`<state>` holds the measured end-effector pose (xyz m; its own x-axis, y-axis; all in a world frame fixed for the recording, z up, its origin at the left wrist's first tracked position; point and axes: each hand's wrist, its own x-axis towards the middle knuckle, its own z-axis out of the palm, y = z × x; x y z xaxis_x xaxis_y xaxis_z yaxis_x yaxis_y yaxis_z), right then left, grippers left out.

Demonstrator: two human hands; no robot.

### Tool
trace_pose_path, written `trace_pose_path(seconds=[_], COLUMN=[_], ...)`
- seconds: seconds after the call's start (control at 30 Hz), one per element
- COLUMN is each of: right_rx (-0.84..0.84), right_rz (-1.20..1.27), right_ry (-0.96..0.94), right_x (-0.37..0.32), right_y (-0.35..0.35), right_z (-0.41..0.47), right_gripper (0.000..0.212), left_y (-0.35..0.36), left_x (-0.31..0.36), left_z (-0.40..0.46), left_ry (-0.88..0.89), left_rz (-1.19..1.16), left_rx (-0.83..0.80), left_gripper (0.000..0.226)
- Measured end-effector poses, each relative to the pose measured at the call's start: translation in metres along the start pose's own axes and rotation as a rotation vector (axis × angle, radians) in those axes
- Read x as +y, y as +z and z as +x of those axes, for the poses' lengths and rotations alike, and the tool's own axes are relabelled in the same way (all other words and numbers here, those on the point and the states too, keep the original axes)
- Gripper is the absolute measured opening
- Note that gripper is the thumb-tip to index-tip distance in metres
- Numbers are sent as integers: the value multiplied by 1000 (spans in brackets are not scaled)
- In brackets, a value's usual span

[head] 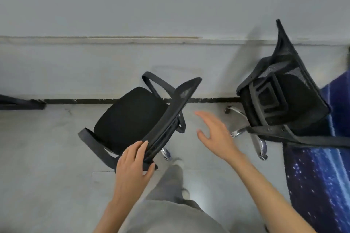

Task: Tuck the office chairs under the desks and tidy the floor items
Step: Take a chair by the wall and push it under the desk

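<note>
1. Two black office chairs are seen on the grey floor (47,157), both well short of any table; no table is shown in this view, only a pale wall (170,5) with a dark strip along its foot.
2. The nearer chair (132,119) is gripped at the lower end of its mesh backrest by the left hand (132,164), with the fingers (141,149) curled over the top edge and the thumb wrapped round the corner. This hold is probably chosen because the backrest gives leverage for turning and rolling the chair on its castors.
3. The right hand (214,132) is held in the air between the two chairs, its fingers spread wide and holding nothing. It is judged to be reaching for the far end of the same backrest, though that cannot be confirmed.
4. The second chair (280,100) is seen to the right, well apart from the first, with its chrome legs (246,130) on the floor and part of its base on a blue starry rug (312,185).
5. Rolling may be hindered by the rug's edge, and the chrome legs project toward the path of the nearer chair.
6. A dark object (20,103) is cut off at the left edge and cannot be identified.
7. Grey trousers (170,185) and a pale shoe (178,161) are seen just behind the gripped chair.
</note>
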<state>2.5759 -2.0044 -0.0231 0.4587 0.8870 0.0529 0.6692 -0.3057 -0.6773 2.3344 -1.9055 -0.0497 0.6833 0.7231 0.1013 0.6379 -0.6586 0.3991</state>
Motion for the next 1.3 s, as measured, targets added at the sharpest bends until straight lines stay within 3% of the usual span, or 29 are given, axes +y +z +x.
trace_pose_path(seconds=[0.07,0.17,0.3,0.37,0.53,0.73,0.9,1.3], right_rx=[-84,-215,-401,-492,-639,-590,-586,-635], right_rz=[-283,-539,-670,-670,-672,-555,-539,-435], right_ry=[-221,-445,-573,-605,-805,-889,-972,-1328], right_x=[14,34,52,54,65,78,74,77], right_y=[0,12,23,25,34,40,39,42], right_z=[47,103,152,168,200,208,221,275], right_gripper=[55,63,46,32,26,25,21,30], left_y=[17,38,49,47,48,55,60,109], left_x=[-6,-9,-2,3,16,31,44,128], left_z=[14,35,48,48,47,48,49,56], left_ry=[-89,-181,-278,-349,-553,-754,-802,-1087], left_rz=[117,155,144,143,164,226,279,261], left_rx=[-85,-112,-102,-82,-11,34,57,140], left_gripper=[59,47,36,39,42,37,32,35])
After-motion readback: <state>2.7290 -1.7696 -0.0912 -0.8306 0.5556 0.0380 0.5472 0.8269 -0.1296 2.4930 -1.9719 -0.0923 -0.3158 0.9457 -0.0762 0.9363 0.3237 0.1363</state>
